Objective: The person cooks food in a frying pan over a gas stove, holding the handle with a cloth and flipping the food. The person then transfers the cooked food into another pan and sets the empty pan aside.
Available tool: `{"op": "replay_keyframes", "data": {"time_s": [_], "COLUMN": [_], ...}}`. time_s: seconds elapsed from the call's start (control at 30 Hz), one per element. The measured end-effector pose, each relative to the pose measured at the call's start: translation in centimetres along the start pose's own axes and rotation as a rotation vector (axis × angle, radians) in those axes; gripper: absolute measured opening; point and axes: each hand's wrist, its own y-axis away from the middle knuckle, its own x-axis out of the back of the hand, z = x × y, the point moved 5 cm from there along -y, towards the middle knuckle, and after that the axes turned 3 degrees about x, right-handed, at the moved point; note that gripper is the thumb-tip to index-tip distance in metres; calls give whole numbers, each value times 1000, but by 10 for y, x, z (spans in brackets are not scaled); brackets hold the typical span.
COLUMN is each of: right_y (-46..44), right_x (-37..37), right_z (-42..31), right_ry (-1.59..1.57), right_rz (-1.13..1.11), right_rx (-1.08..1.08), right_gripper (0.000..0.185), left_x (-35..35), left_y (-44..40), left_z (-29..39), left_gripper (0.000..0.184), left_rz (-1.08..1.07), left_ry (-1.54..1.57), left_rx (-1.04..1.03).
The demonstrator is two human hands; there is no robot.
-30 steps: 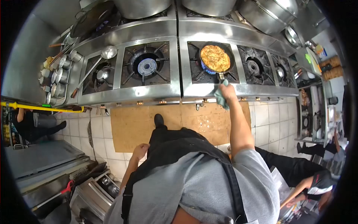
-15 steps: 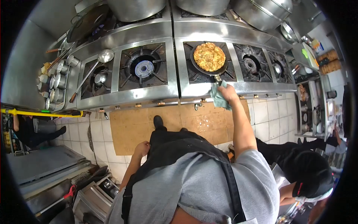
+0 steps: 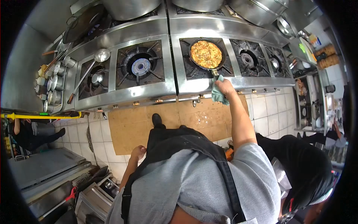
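My right hand (image 3: 225, 87) is closed around the handle of a black frying pan (image 3: 222, 64), with a folded green cloth (image 3: 217, 96) between palm and handle. In the pan lies a round, yellow-orange omelette (image 3: 206, 54) with reddish and dark bits. The pan is over a burner grate on the right-hand stove. Low beside the black apron (image 3: 175, 143), my left hand (image 3: 139, 152) hangs with its fingers curled, and nothing shows in it.
A lit burner (image 3: 141, 67) is left of the pan. A long-handled ladle (image 3: 101, 56) rests across the far-left grate. Large pots (image 3: 130, 9) stand behind. Cardboard (image 3: 126, 130) covers the floor. Another person (image 3: 298, 156) in black bends close on my right.
The omelette's visible face looks different, with more reddish bits than before. My left hand has moved slightly away from the apron. The person on my right has bent lower.
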Motion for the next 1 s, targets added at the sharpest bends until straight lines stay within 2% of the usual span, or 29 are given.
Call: {"op": "replay_keyframes", "data": {"time_s": [0.33,0.4,0.57,0.63,0.77,0.9,1.0], "right_y": [10,16,21,24,17,39,30], "right_x": [2,1,23,28,16,33,33], "right_z": [-16,-21,8,12,5,10,13], "right_ry": [37,64,186,202,95,161,183], "right_rz": [-63,31,24,43,80,79,78], "right_rx": [-34,-35,64,106,20,37,44], "right_gripper": [45,47,47,47,51,52,51], "left_x": [-9,-9,-3,-7,-13,-14,-17], "left_y": [-11,-12,-13,-14,-9,-10,-15], "left_z": [4,2,15,13,3,-10,-25], "left_gripper": [28,28,29,30,30,31,32], "left_rz": [26,6,49,41,15,-17,14], "left_ry": [-9,-2,-67,34,-8,-57,26], "left_rx": [-69,-63,-113,-87,-85,-49,-1]}}
